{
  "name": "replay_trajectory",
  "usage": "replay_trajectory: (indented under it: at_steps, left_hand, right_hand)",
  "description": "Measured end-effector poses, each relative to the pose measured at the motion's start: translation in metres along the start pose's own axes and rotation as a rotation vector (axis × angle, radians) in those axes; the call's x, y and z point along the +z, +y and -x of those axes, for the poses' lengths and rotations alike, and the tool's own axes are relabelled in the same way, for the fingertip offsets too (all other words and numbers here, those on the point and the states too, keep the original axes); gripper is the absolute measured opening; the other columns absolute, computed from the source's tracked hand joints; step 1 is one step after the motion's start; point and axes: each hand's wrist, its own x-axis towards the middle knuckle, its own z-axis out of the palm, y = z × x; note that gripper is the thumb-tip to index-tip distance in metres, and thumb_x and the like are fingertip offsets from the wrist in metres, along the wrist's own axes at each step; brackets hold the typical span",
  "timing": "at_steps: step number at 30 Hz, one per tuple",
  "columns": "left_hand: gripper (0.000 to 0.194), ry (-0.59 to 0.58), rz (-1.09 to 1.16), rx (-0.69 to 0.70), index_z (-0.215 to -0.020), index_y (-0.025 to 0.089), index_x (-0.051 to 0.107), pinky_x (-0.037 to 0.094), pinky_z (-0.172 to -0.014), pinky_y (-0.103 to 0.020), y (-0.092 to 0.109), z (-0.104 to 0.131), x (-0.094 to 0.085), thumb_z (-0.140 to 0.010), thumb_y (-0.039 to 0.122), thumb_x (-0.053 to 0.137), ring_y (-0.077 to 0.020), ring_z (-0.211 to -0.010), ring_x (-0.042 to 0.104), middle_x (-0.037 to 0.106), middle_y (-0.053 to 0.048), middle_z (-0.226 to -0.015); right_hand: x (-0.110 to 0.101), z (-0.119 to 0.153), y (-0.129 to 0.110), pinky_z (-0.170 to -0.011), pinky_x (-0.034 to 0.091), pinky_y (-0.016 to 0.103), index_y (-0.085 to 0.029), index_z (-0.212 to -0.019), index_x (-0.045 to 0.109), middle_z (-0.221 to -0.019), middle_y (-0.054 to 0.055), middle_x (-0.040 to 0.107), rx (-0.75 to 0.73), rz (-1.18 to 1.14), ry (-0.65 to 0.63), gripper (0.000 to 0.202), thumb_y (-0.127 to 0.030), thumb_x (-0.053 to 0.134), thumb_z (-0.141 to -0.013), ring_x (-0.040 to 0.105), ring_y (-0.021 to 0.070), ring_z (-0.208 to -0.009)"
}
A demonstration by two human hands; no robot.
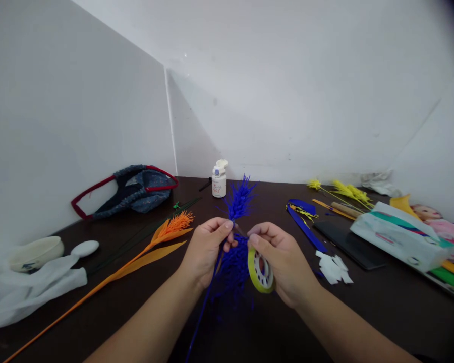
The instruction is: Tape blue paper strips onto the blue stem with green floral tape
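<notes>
A blue artificial wheat stalk stands upright between the thumb and fingers of my left hand, pinched just under its head. Its thin blue stem runs down past my wrist toward me. My right hand grips a roll of yellow-green tape. A short strip of tape seems to stretch from the roll to the stem, though it is hard to make out. Below and behind the hands, more blue wheat-like pieces lie on the dark table.
An orange artificial wheat stalk lies left, near a white bowl and white cloth. A denim bag and white bottle stand behind. Rightward are blue strips, a black phone, white scraps and a tissue pack.
</notes>
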Motion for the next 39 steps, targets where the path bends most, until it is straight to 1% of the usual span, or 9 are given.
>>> replay_trajectory:
  at_steps: [5, 11, 17, 21, 25, 28, 31, 34, 39]
  left_hand:
    - [0.017, 0.025, 0.058, -0.023, -0.069, 0.012, 0.063, 0.040, -0.052, -0.020, 0.003, 0.004, 0.006, -0.069, 0.028, 0.068, -0.0037, -0.039, 0.042, 0.050, 0.006, -0.047]
    - [0.024, -0.016, 0.037, -0.036, -0.065, 0.012, 0.059, 0.031, -0.042, -0.018, 0.005, 0.002, 0.003, -0.063, 0.032, 0.073, -0.0040, -0.039, 0.039, 0.049, 0.005, -0.046]
    - [0.026, -0.142, 0.158, -0.101, -0.064, 0.016, 0.051, 0.038, -0.047, -0.020, 0.000, -0.001, 0.000, -0.065, 0.032, 0.072, -0.0081, -0.046, 0.049, 0.050, 0.004, -0.051]
    - [0.024, -0.126, 0.246, -0.117, -0.067, 0.016, 0.051, 0.041, -0.050, -0.021, 0.000, 0.003, 0.002, -0.067, 0.029, 0.071, -0.0094, -0.049, 0.051, 0.046, 0.005, -0.049]
    - [0.021, -0.147, 0.314, -0.012, -0.068, 0.016, 0.050, 0.041, -0.051, -0.019, -0.001, 0.004, 0.002, -0.074, 0.029, 0.066, -0.0057, -0.047, 0.044, 0.045, 0.005, -0.053]
    - [0.024, -0.151, 0.354, 0.012, -0.066, 0.015, 0.049, 0.042, -0.053, -0.019, -0.001, 0.003, 0.003, -0.074, 0.030, 0.065, -0.0034, -0.043, 0.038, 0.041, 0.007, -0.050]
    - [0.021, -0.147, 0.394, 0.001, -0.066, 0.015, 0.049, 0.041, -0.050, -0.017, 0.003, 0.005, 0.006, -0.075, 0.027, 0.065, -0.0030, -0.043, 0.035, 0.041, 0.007, -0.050]
    - [0.017, -0.156, 0.433, 0.024, -0.069, 0.015, 0.051, 0.042, -0.053, -0.017, 0.006, 0.006, 0.006, -0.076, 0.024, 0.063, -0.0027, -0.043, 0.036, 0.042, 0.007, -0.051]
    - [0.016, -0.136, 0.402, 0.050, -0.069, 0.015, 0.052, 0.047, -0.060, -0.021, 0.006, 0.003, 0.004, -0.077, 0.023, 0.063, -0.0024, -0.043, 0.037, 0.045, 0.007, -0.051]
  right_hand:
    - [0.006, 0.012, -0.006, -0.046, 0.038, 0.017, -0.018, -0.074, 0.061, -0.054, -0.005, 0.057, -0.047, -0.016, -0.016, 0.006, -0.020, 0.066, -0.071, 0.049, 0.0057, -0.045]
    - [0.021, 0.028, 0.000, -0.060, 0.048, 0.024, -0.020, -0.085, 0.064, -0.075, 0.001, 0.066, -0.094, -0.013, -0.094, 0.016, -0.017, 0.065, -0.070, 0.060, 0.0116, -0.062]
    - [0.041, 0.039, 0.010, -0.069, 0.053, 0.034, -0.022, -0.099, 0.062, -0.088, 0.006, 0.068, -0.215, 0.278, -0.103, 0.027, -0.018, 0.062, -0.072, 0.065, 0.0200, -0.076]
    - [0.044, 0.041, 0.014, -0.082, 0.049, 0.041, -0.024, -0.123, 0.052, -0.107, 0.009, 0.064, -0.465, 0.568, -0.189, 0.049, -0.023, 0.061, -0.075, 0.060, 0.0250, -0.093]
    - [0.045, 0.045, 0.015, -0.093, 0.042, 0.045, -0.012, -0.137, 0.037, -0.118, 0.018, 0.056, -0.638, 0.808, -0.310, 0.063, -0.028, 0.057, -0.079, 0.051, 0.0294, -0.107]
    - [0.045, 0.043, 0.012, -0.093, 0.041, 0.043, -0.007, -0.134, 0.040, -0.113, 0.019, 0.058, -0.698, 0.851, -0.377, 0.060, -0.031, 0.055, -0.081, 0.052, 0.0285, -0.104]
    - [0.027, 0.024, 0.005, -0.082, 0.047, 0.036, -0.017, -0.118, 0.058, -0.095, 0.010, 0.065, -0.729, 0.780, -0.337, 0.036, -0.027, 0.051, -0.084, 0.058, 0.0214, -0.087]
    - [-0.018, -0.013, 0.002, -0.076, 0.046, 0.032, -0.024, -0.089, 0.068, -0.083, 0.003, 0.065, -0.590, 0.897, -0.095, 0.020, -0.019, 0.050, -0.083, 0.058, 0.0177, -0.079]
    - [-0.095, -0.063, 0.020, -0.072, 0.046, 0.030, -0.019, -0.082, 0.071, -0.082, 0.006, 0.066, -0.278, 1.259, -0.215, 0.019, -0.010, 0.057, -0.072, 0.060, 0.0172, -0.073]
